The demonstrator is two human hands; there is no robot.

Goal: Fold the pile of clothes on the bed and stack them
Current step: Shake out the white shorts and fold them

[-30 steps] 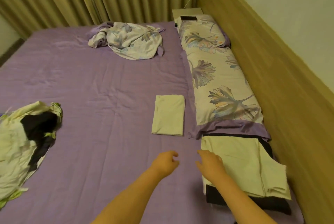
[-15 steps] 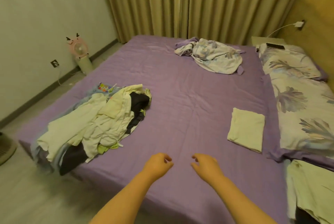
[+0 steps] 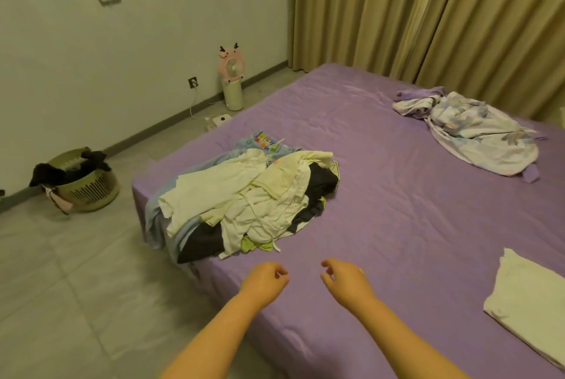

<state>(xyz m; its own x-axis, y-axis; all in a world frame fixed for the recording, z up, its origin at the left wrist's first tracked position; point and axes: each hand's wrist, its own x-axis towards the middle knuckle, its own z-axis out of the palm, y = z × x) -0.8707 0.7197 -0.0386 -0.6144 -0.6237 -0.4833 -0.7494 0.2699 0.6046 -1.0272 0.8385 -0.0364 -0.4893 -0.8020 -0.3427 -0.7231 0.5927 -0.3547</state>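
A wide bed (image 3: 382, 195) under a smooth purple sheet filled the frame's right, grey floor tiles on the left, tan pleated curtains (image 3: 428, 17) at top. The rumpled pile of clothes (image 3: 244, 198), cream and black, lay at centre left near the bed's corner. Low in frame, the left hand (image 3: 264, 282) and right hand (image 3: 347, 280) hovered loosely curled, holding nothing. A folded cream cloth (image 3: 532, 305) lay flat at lower right.

A bed (image 3: 382, 195) with a purple sheet carries 3 things: a pile of clothes (image 3: 244, 198) at its left corner, a crumpled floral cover (image 3: 477, 131) far back, and a folded cream cloth (image 3: 532, 302) at right.
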